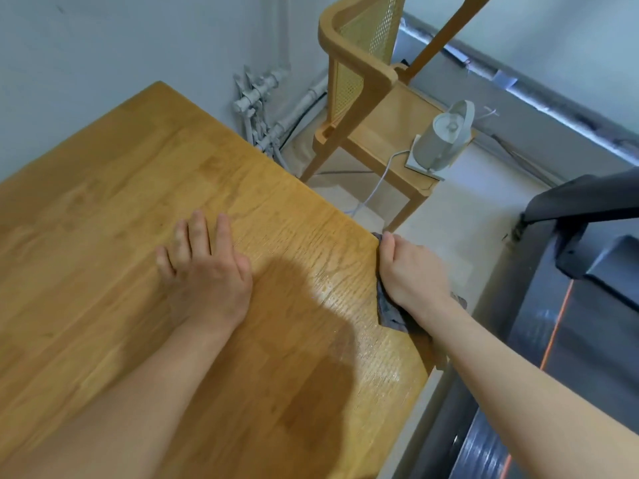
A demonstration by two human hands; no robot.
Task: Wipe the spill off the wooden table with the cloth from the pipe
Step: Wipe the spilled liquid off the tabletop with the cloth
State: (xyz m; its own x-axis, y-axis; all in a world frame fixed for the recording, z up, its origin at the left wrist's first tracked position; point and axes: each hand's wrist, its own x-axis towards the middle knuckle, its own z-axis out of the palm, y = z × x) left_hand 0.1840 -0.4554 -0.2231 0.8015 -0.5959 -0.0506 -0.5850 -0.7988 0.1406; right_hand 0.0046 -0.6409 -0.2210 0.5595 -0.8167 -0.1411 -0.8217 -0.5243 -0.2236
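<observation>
Both forearms enter from the 6 o'clock edge. The left hand (204, 267) lies palm-down on the wooden table (114, 188), fingers spread and flat, gripping nothing. At about 3 o'clock from it, the right hand (409, 271) sits at the table's right edge, curled closed over a grey cloth (389, 311); the thumb runs along the edge and the other fingers are folded under, out of sight. The cloth is pressed against the edge, bunched beneath the palm and wrist, so only a dark strip at the table side and a scrap past the wrist show. Its full extent cannot be made out.

Between the two hands the wood has a wet sheen (340, 292), a pale glossy patch just left of the cloth that trails toward 5 o'clock along the edge. A dark shadow covers the wood beside it, and where the wetness ends under that shadow is hard to tell.

At 4 o'clock, cut off by the frame, lies a black machine with an orange line (560, 316), probably a treadmill. Further off at 1 o'clock stands a wooden chair (359, 74) with a cane back; a pale kettle (446, 140) on its base sits on the seat, its cord hanging to the floor. Farthest, at 12 o'clock, grey pipes (259, 95) with valves run down the wall corner behind the table's far end.
</observation>
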